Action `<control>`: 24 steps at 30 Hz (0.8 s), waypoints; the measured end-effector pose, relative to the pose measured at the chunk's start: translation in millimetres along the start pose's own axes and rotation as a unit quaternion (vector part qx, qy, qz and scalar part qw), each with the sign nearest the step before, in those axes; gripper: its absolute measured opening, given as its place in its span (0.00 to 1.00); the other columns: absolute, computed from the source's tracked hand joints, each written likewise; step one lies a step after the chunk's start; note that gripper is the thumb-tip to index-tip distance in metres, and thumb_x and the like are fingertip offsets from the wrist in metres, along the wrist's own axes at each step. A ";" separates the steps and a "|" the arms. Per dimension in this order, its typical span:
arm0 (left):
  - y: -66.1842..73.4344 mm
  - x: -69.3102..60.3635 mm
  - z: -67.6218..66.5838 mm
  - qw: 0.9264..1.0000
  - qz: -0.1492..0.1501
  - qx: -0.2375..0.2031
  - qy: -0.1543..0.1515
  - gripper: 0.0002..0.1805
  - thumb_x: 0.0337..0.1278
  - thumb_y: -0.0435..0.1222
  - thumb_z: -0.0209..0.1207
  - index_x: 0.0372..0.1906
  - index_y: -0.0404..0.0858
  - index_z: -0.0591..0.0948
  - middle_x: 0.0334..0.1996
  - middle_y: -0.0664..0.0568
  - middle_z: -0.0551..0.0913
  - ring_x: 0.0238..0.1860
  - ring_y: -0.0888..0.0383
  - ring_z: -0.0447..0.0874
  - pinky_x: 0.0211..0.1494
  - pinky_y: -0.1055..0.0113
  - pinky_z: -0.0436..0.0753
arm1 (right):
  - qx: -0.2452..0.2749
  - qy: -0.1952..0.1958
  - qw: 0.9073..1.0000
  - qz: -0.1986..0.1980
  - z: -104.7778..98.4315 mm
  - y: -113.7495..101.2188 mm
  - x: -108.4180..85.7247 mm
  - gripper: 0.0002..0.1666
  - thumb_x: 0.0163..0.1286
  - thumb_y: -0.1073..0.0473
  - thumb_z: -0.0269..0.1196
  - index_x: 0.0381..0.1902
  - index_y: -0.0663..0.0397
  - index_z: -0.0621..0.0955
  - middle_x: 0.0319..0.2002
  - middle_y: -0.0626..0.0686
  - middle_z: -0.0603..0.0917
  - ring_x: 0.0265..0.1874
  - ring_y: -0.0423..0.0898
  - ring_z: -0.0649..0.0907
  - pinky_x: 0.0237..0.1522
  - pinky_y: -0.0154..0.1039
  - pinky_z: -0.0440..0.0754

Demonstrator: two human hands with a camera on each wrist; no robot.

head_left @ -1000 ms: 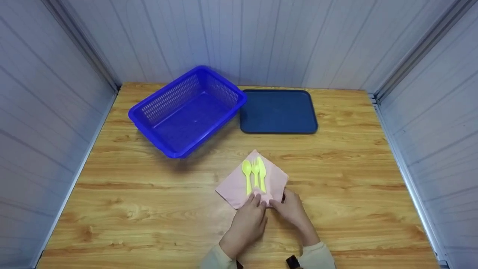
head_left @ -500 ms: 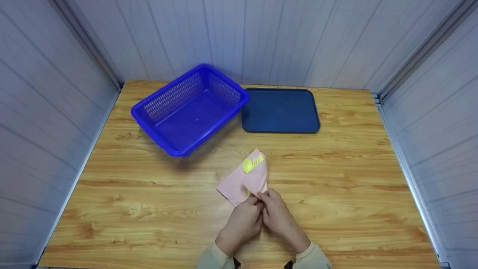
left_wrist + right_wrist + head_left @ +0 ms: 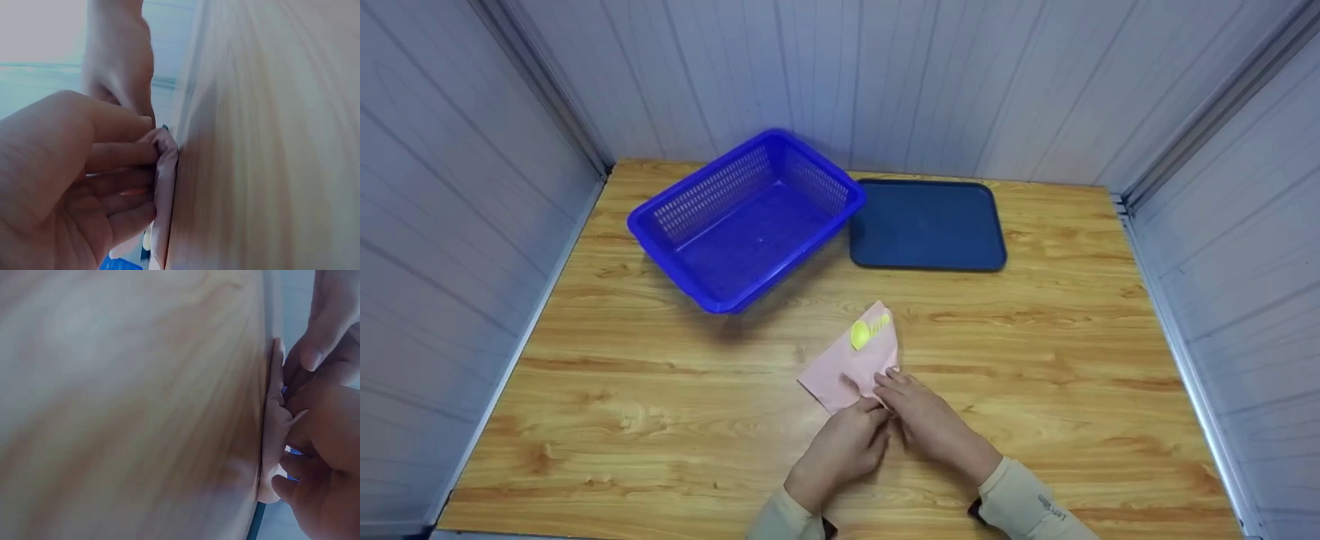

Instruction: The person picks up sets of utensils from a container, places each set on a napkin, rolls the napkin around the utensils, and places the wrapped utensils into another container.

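A pink napkin [image 3: 829, 375] lies on the table, its right side folded over the yellow plastic cutlery. The bowl of a spoon [image 3: 860, 335] and the tines of a fork [image 3: 877, 325] poke out at the top; their handles are covered. At the bottom edge my left hand [image 3: 844, 442] has curled fingers and pinches the napkin's fold, which shows between thumb and finger in the left wrist view. My right hand [image 3: 926, 416] rests with fairly straight fingers on the folded-over flap, pressing it. In the right wrist view its fingers [image 3: 298, 464] touch the napkin [image 3: 274, 433].
A blue perforated plastic basket [image 3: 690, 289] stands angled at the back left. Beside it, a dark blue tray [image 3: 930, 225] lies flat, the basket's corner overlapping its left edge. Pale panel walls enclose the wooden table [image 3: 607, 420] at the back and sides.
The napkin's right side has been folded left over the cutlery, hiding the handles and most of the knife. My right hand has gone from gripping the flap to pressing on it.
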State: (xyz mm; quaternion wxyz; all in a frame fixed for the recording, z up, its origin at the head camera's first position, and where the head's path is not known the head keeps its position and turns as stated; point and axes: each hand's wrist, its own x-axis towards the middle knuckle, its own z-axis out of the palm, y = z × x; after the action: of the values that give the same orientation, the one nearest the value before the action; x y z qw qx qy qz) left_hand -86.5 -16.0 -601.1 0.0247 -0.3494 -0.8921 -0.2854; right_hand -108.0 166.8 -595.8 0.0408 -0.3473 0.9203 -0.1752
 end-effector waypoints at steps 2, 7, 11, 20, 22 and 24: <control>-2.1 0.6 -1.6 1.000 0.006 -0.018 0.006 0.14 0.61 0.33 0.58 0.50 0.35 0.83 0.48 0.51 0.80 0.50 0.59 0.80 0.55 0.65 0.77 | -0.015 -0.007 1.000 -0.011 0.7 2.8 0.2 0.32 0.60 0.72 0.61 0.65 0.61 0.73 0.68 0.57 0.69 0.69 0.56 0.64 0.67 0.55 0.60; -7.1 -4.7 -5.6 0.999 0.005 -0.041 -0.003 0.14 0.62 0.32 0.58 0.51 0.35 0.83 0.50 0.51 0.79 0.52 0.60 0.78 0.57 0.67 0.76 | -0.029 -0.033 0.999 -0.012 4.1 6.7 0.3 0.34 0.66 0.67 0.57 0.71 0.56 0.67 0.72 0.53 0.63 0.71 0.55 0.60 0.67 0.59 0.58; -6.7 -12.9 -11.2 0.999 -0.036 -0.006 -0.027 0.15 0.63 0.34 0.58 0.52 0.36 0.83 0.51 0.51 0.80 0.53 0.58 0.79 0.55 0.63 0.78 | -0.024 -0.049 0.998 -0.003 6.6 7.0 0.3 0.34 0.70 0.65 0.54 0.73 0.52 0.64 0.73 0.50 0.60 0.72 0.55 0.57 0.66 0.63 0.57; -5.2 -7.8 -19.0 0.997 -0.063 -0.015 -0.038 0.06 0.61 0.32 0.58 0.37 0.39 0.85 0.34 0.56 0.84 0.35 0.62 0.83 0.37 0.65 0.81 | -0.066 -0.055 0.995 -0.051 1.2 10.1 6.1 0.33 0.70 0.62 0.53 0.73 0.57 0.64 0.72 0.54 0.62 0.72 0.56 0.56 0.69 0.60 0.53; -8.3 -6.4 -19.3 0.997 -0.056 -0.036 -0.034 0.06 0.58 0.30 0.58 0.30 0.40 0.84 0.27 0.59 0.81 0.29 0.66 0.80 0.32 0.68 0.79 | -0.064 -0.064 0.993 -0.073 -0.5 13.0 9.5 0.33 0.71 0.61 0.51 0.73 0.59 0.63 0.73 0.56 0.61 0.73 0.56 0.55 0.69 0.57 0.53; -11.5 -5.9 -19.4 0.997 -0.051 -0.051 -0.033 0.07 0.56 0.29 0.58 0.26 0.41 0.83 0.23 0.62 0.78 0.25 0.68 0.76 0.28 0.70 0.77 | -0.055 -0.075 0.992 -0.090 -1.5 17.1 12.9 0.33 0.71 0.61 0.50 0.73 0.60 0.62 0.73 0.56 0.59 0.73 0.55 0.55 0.70 0.53 0.52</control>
State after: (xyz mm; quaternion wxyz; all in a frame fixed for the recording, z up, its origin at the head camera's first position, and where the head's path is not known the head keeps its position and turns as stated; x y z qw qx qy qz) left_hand -92.4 -36.7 -591.9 -0.0373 -0.3133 -0.8936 -0.3193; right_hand -128.7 170.7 -599.8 0.0743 -0.4429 0.8878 -0.1009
